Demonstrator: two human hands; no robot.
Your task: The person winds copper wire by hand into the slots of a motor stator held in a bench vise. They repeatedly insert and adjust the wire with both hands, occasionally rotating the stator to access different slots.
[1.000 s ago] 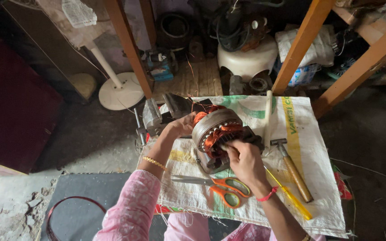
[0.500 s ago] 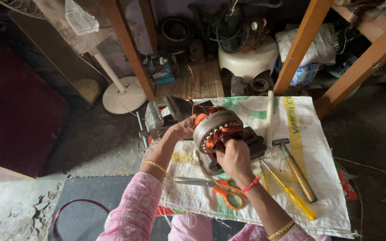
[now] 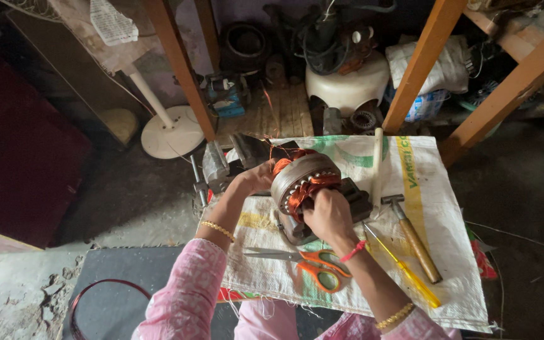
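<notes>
Scissors (image 3: 313,264) with orange handles lie nearest on the woven sack (image 3: 448,252) covering the table. Beyond them, the right hand (image 3: 328,214) pinches the copper windings of the motor stator (image 3: 303,182); the left hand (image 3: 256,179) cups its steel rim. Judged heavy and rigid; hold by the rim, since the windings are fragile.

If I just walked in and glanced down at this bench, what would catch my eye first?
Most likely the round metal stator with bright copper windings, mid-bench on the woven sack, gripped by the left hand and right hand. Next, the orange-handled scissors in front of it, and the hammer to its right.
</notes>
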